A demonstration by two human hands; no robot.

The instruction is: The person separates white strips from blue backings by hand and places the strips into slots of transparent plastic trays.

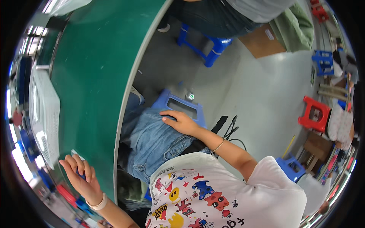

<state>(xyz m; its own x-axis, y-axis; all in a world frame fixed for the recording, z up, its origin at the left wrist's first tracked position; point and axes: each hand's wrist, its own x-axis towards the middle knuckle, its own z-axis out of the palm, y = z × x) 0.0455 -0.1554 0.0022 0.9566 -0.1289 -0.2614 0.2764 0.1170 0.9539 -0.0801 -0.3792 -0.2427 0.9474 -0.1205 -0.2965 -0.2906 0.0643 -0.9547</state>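
At the lower left, my left hand (80, 176) is raised at the edge of the green tabletop (97, 72), palm up with its fingers curled. A bit of blue shows between those fingers and a pale corner sticks out beyond them; what it is I cannot make out. A white band (99, 203) circles that wrist. My right hand (181, 122) lies with its fingers stretched out on the thigh of my blue jeans (154, 133), holding nothing. A thin bracelet is on the right wrist.
A white plastic basket (55, 110) stands along the table's far left side. On the grey floor are blue stools (215, 49), a red stool (315, 114) and a small round item (189, 95). Black cables (230, 131) hang behind me. Another person (216, 17) sits at the top beside a cardboard piece (262, 41).
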